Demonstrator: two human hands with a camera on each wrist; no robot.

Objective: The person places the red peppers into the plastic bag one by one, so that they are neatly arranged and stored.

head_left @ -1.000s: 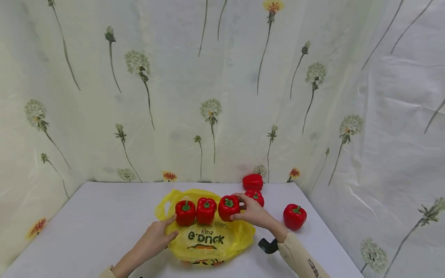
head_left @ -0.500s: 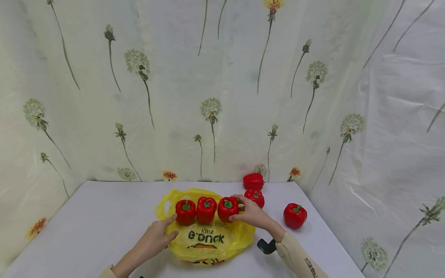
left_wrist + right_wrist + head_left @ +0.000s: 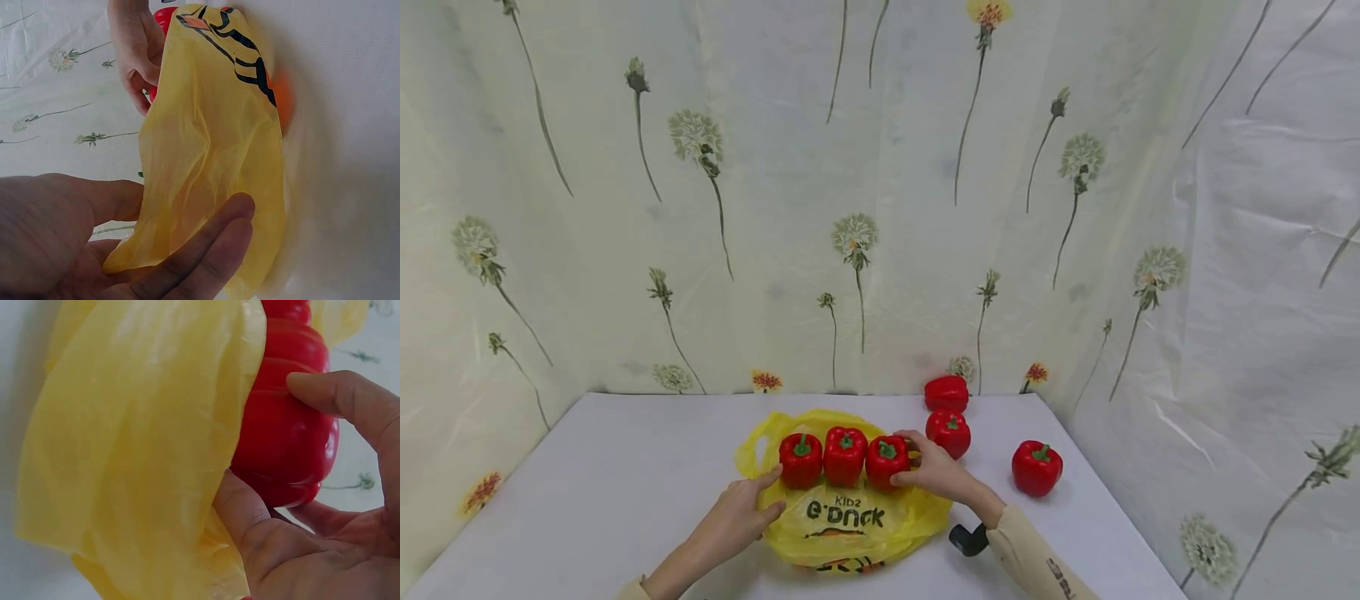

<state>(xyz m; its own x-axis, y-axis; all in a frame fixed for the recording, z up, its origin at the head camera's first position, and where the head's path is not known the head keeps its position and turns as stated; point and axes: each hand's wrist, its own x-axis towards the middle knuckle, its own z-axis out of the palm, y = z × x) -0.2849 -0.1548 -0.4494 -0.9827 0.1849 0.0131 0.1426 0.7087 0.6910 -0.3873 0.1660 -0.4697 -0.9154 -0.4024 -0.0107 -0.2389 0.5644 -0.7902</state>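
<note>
- Change: compared with half a second ago, the right hand (image 3: 936,467) and the right pepper (image 3: 886,463) appear lower in the head view and slightly further left. The gap to the middle pepper (image 3: 844,457), visible one second ago, has closed in that view; I cannot confirm contact.
- Change: the loose pepper behind the right hand (image 3: 948,434) now shows more of its body.
- Unchanged: the left hand (image 3: 737,510), the left pepper (image 3: 801,462) and the middle pepper hold position.
- Right grip: clamped on the right pepper. The pepper sits between thumb and fingers, on the left side of the hand, green stem upward.
- Left grip: digits apart. The index finger reaches the left edge of the left pepper; the thumb extends over the yellow bag (image 3: 850,546).
- Row: left, middle and right peppers stand side by side, over the bag as seen from the head view. The right wrist view shows yellow film in front of the right pepper; I cannot tell whether the peppers are on or inside the bag.
- Surroundings: on the bench (image 3: 647,467), the rear pepper (image 3: 946,392) lies on its side, and the far-right pepper (image 3: 1037,467) stands apart, stem upward.
</note>
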